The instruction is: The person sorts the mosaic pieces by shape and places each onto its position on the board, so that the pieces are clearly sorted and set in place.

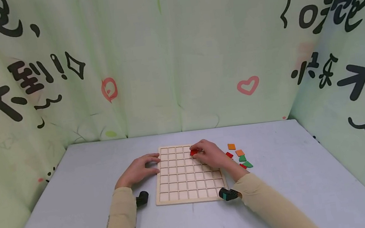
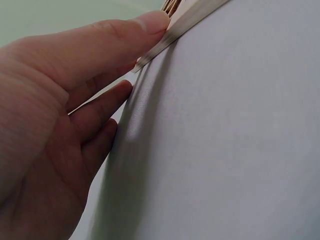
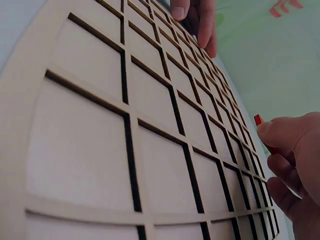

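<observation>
Right hand [image 1: 209,154] pinches 1 red piece [image 1: 193,152] at the board [image 1: 191,185], apparently for placing; next calls for lining it up. Left hand [image 1: 140,168], fingers relaxed, touches the board.

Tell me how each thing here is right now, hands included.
Board: flat on table, visible squares unfilled
Left hand: fingers extended at board's left edge
Right hand: pinching a red piece
Red piece: pinched, unclear whether touching board
Orange pieces: loose, right of board
Green pieces: loose, right of board
Other red pieces: loose, partly hidden
Curtain: hanging behind table
</observation>
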Demonstrator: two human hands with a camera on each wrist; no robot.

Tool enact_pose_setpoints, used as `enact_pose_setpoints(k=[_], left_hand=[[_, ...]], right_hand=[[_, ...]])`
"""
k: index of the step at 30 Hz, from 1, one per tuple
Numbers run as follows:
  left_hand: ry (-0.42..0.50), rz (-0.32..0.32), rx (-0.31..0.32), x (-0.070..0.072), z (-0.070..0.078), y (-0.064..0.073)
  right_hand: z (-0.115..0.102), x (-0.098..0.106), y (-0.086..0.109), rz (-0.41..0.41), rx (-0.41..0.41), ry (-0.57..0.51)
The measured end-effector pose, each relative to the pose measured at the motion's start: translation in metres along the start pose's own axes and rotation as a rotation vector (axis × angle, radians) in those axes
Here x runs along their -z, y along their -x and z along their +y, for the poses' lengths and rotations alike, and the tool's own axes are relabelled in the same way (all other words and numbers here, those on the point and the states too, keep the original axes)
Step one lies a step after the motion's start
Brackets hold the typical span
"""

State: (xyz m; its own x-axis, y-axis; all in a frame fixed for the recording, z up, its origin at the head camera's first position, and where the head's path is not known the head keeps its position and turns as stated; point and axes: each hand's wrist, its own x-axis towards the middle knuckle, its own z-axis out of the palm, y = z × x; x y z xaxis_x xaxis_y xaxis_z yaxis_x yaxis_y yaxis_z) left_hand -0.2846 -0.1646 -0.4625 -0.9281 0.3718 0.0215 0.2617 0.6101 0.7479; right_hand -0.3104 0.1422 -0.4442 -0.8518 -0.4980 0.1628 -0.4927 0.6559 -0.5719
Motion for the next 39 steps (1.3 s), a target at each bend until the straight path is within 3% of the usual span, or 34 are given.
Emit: enact_pose_setpoints(k=[8, 17, 39], left_hand=[[-0.004, -0.003, -0.005, 0.002, 0.003, 0.001], [-0.005, -0.003, 0.009, 0.002, 0.003, 0.0], [-0.002, -0.012, 0.022, 0.0, 0.0, -0.001]], right_hand=[[-0.016, -0.013, -0.004, -0.061, 0.049, -0.03], [-0.024, -0.024, -0.01, -0.058, 0.111, 0.033], [-0.028, -0.031, -0.012, -0.072, 0.087, 0.033]])
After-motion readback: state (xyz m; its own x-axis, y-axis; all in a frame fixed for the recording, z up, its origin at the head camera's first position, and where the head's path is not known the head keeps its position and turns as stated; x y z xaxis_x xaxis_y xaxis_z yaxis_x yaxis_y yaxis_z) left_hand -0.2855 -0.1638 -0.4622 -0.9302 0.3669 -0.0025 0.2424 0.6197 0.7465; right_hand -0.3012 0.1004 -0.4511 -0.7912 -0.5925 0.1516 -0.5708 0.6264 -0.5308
